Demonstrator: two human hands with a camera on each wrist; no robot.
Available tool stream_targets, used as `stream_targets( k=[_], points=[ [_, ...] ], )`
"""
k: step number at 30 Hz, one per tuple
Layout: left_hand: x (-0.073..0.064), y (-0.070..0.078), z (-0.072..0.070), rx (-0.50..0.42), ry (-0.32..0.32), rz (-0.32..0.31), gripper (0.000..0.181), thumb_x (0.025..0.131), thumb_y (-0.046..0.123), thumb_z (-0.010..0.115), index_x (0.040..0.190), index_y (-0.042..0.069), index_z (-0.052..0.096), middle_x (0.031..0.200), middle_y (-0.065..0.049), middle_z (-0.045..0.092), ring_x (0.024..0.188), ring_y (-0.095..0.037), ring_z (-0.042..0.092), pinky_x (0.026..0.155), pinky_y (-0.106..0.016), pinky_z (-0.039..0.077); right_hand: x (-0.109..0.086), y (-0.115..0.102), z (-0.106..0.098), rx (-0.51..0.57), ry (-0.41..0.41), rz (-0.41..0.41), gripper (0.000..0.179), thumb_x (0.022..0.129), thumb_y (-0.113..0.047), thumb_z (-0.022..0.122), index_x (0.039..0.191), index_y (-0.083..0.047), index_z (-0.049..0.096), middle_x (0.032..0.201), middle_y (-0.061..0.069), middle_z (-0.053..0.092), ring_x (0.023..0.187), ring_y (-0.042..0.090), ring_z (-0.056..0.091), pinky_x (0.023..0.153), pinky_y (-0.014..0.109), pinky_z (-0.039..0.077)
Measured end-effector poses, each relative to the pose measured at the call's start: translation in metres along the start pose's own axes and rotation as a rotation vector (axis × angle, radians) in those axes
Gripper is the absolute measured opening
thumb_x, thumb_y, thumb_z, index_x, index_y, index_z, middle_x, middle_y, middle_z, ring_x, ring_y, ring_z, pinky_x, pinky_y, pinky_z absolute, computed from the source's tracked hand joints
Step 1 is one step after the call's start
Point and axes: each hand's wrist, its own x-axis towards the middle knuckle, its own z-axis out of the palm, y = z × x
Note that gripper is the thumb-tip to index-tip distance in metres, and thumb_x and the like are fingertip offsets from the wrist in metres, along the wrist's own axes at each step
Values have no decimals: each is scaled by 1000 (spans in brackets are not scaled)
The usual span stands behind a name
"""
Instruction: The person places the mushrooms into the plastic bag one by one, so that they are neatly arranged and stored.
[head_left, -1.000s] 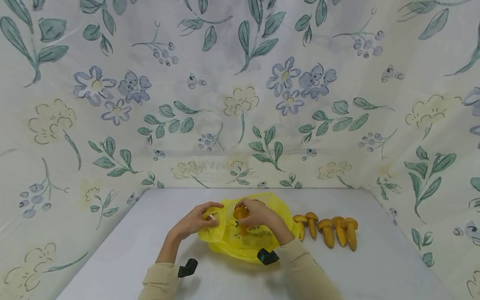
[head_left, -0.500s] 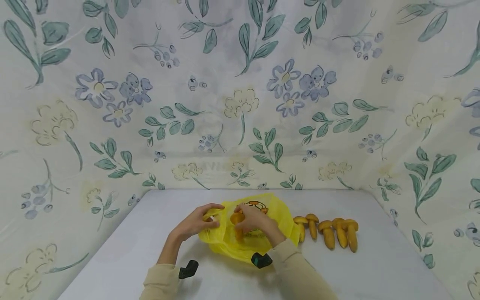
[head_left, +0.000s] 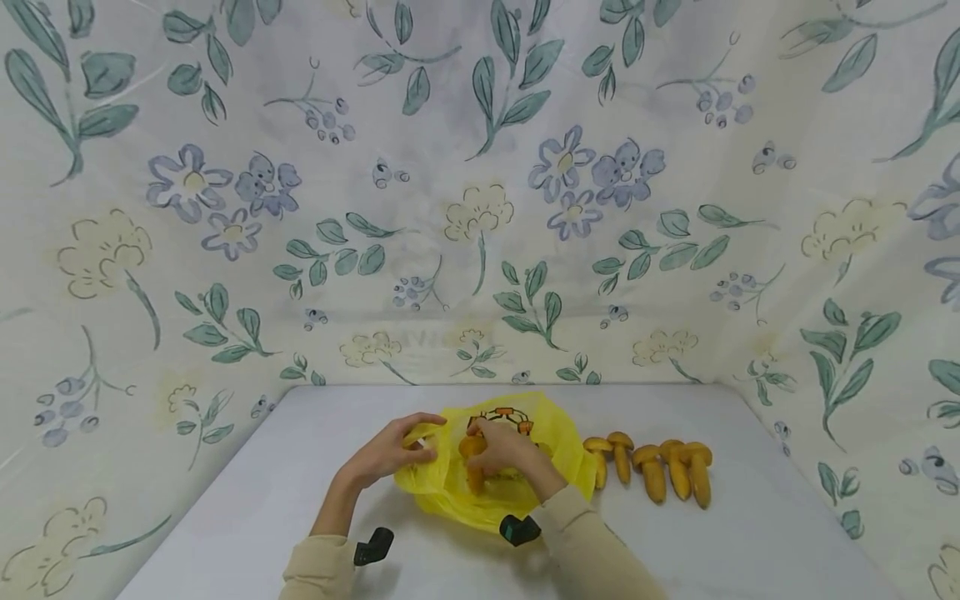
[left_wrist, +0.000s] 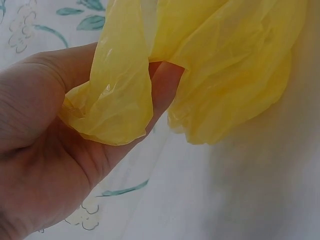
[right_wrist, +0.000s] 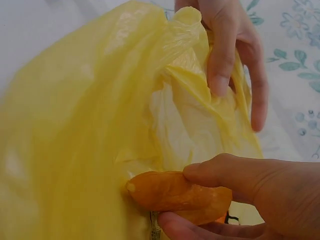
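Observation:
A yellow plastic bag [head_left: 566, 437] with dark and orange print lies on the white table. My left hand [head_left: 386, 454] holds its handle side, thumb and fingers bent about the thin plastic; in the left wrist view a strip of the bag [left_wrist: 120, 95] loops over that hand. My right hand [head_left: 510, 450] pinches an orange-brown mushroom [head_left: 475, 479], cap up, between thumb and fingers. In the right wrist view the mushroom's rounded stem end [right_wrist: 155, 190] points toward the bag's gaping mouth [right_wrist: 182, 125], close against the plastic. The cap is largely covered by the hand there.
To the right of the bag, several similar mushrooms [head_left: 654, 479] lie in a row on the table [head_left: 750, 533], the leftmost close to the bag's edge. A flower-printed sheet [head_left: 480, 250] stands behind and along both sides. Black wrist devices [head_left: 375, 546] are worn on both arms.
My right hand has moved slightly left and down with the mushroom, toward the bag's mouth, uncovering more of the bag's print. The left hand keeps its hold in nearly the same place.

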Motion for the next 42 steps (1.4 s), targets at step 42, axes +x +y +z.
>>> stream_targets(
  k=[42],
  points=[
    [-3, 5, 1, 9, 23, -12, 51, 89, 20, 72, 136, 14, 54, 146, -17, 47, 102, -26, 53, 85, -34, 48, -69, 28, -67, 70, 96, -116, 49, 89, -26, 72, 132, -11, 53, 124, 25, 60, 79, 27, 72, 68, 33, 57]
  ],
)
